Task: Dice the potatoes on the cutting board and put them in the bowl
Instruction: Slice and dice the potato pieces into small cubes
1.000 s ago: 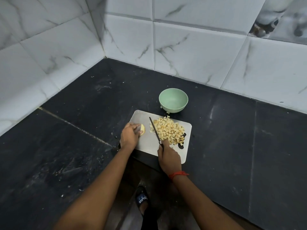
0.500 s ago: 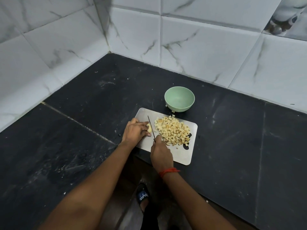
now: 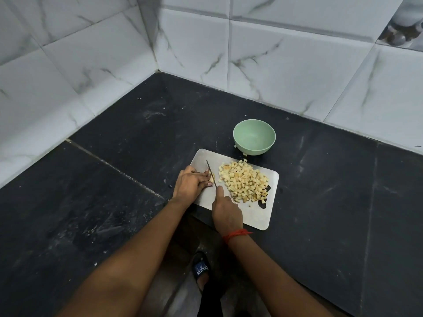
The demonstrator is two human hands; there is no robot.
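A metal cutting board [image 3: 256, 216] lies on the black counter. A heap of diced potato [image 3: 243, 183] covers its right half. My left hand [image 3: 191, 183] presses a small potato piece [image 3: 212, 177] down on the board's left side; most of the piece is hidden under the fingers. My right hand [image 3: 225, 210] grips a knife [image 3: 211, 173], whose blade rests right against the potato piece beside my left fingertips. An empty pale green bowl [image 3: 254, 137] stands just beyond the board's far edge.
White marble-look tiled walls [image 3: 274, 53] meet in a corner behind the counter. The counter's front edge is cut away under my arms, where a foot in a dark sandal [image 3: 201, 268] shows on the floor. A few stray potato bits [image 3: 244, 154] lie by the bowl.
My right hand brought the knife leftward from beside the diced heap up against the potato piece. My left hand shifted its fingers over the piece. The view moved closer.
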